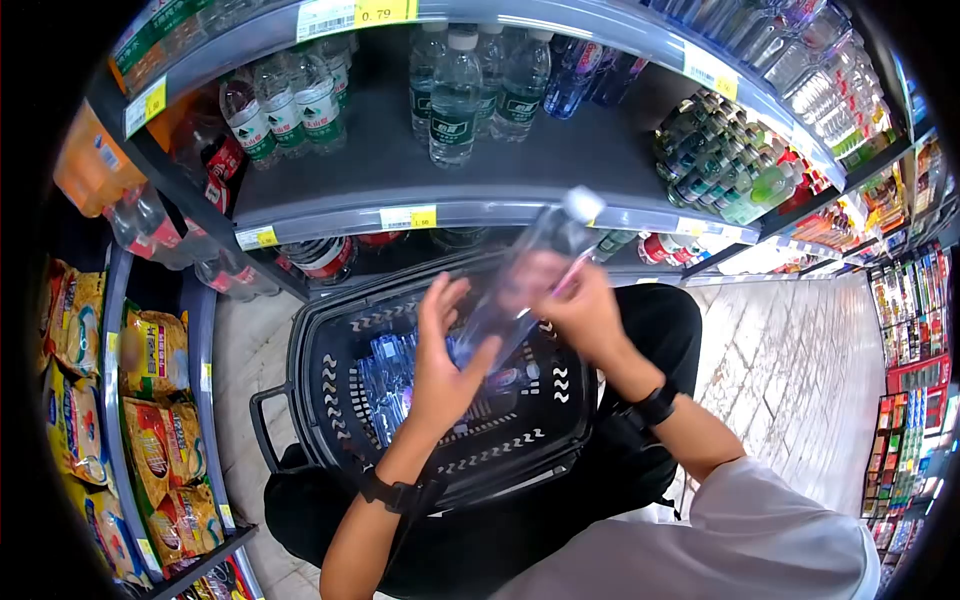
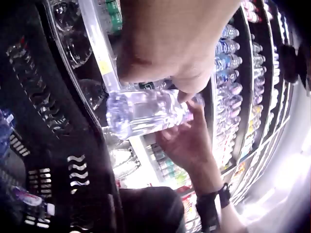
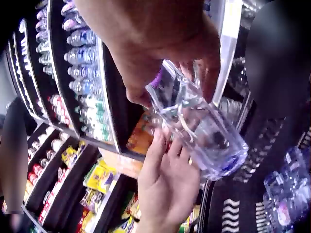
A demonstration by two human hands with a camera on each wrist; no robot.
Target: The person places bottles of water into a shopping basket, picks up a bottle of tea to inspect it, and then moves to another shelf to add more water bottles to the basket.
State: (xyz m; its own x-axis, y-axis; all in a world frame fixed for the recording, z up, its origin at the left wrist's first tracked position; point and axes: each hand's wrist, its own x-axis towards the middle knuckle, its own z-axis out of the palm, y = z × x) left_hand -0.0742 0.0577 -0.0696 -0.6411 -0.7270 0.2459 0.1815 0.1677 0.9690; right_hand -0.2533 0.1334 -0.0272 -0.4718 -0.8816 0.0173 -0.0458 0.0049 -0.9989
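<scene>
- Head view: I hold a clear plastic bottle with a white cap (image 1: 515,297) above a black plastic basket with wave-shaped slots (image 1: 345,345); the bottle is tilted, cap toward one o'clock, base toward seven.
- My right hand (image 1: 590,315) comes in from four o'clock, thumb and fingers clamped round the bottle; a black wristband (image 1: 655,402) sits on that wrist.
- My left hand (image 1: 440,370) comes in from seven o'clock, thumb and fingers spread apart beside the bottle's lower part; I cannot tell whether they touch it.
- Inside the basket, blue-tinted clear plastic bottles (image 1: 385,385) lie toward nine o'clock, and a clear bottle with a purple label (image 1: 512,377) toward three.
- At twelve o'clock, a dark grey shelf (image 1: 370,180) bears clear bottles with green labels (image 1: 455,115).
- Near nine o'clock, yellow and red snack bags (image 1: 165,440) stand on side shelves; at three o'clock I see pale floor tiles (image 1: 770,370).
- Right wrist view: the held bottle's base points to five o'clock, with my left palm below it.
- Left wrist view: the held bottle lies nearly level, base toward nine o'clock.
</scene>
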